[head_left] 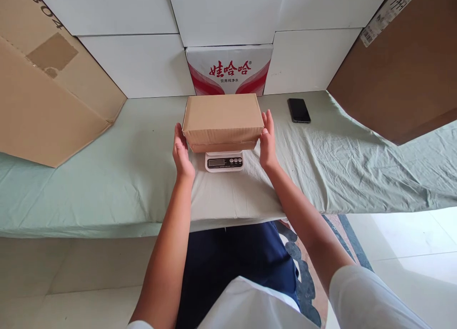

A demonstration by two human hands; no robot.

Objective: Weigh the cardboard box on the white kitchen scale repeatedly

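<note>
A closed brown cardboard box is between my two hands, over a small white digital scale. My left hand presses along the box's left side with its fingers pointing away from me. On the other side, my right hand holds the right front corner, thumb near the front face. The scale's front panel, with a small display and round buttons, sticks out below the box. The box hides the weighing plate, so I cannot tell whether its full weight rests there. No digits can be read on the display.
A black phone lies to the right on the green cloth. Large cardboard panels flank the space at left and right. Behind stand white boxes and a red-and-white printed carton. The cloth's front edge is close to me.
</note>
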